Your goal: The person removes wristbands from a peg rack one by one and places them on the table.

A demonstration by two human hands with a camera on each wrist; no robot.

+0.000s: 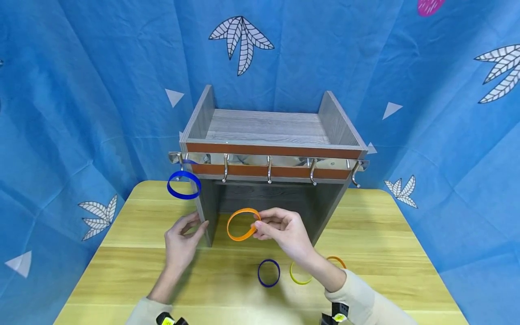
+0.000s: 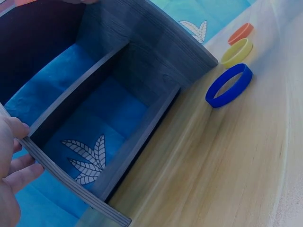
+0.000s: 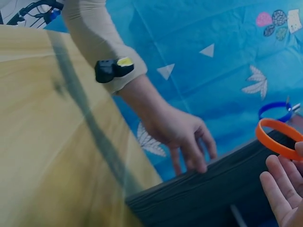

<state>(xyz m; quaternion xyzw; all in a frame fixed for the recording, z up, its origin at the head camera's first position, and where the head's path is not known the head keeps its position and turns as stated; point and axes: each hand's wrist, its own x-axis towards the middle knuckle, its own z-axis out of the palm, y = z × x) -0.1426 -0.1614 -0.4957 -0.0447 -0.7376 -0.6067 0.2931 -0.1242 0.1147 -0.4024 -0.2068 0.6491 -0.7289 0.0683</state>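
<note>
A grey wooden shelf unit (image 1: 266, 126) stands on the table, with a metal hook rail across its front. My left hand (image 1: 180, 246) holds the front edge of its left side panel (image 2: 80, 194), low down, thumb and fingers on either side. In my right hand (image 1: 286, 230), thumb and fingers pinch an orange wristband (image 1: 239, 239) by its right side. That band is in front of the shelf's lower opening, below the hooks and apart from them. From the leftmost hook hangs a blue wristband (image 1: 183, 197), also visible in the right wrist view.
On the table in front of the shelf stand a dark blue wristband (image 2: 239, 90), a yellow wristband (image 2: 244, 51) and another orange wristband (image 2: 241, 33), partly hidden by the right forearm in the head view. Several metal hooks (image 1: 269, 169) line the rail. Blue patterned cloth (image 1: 134, 90) surrounds the table.
</note>
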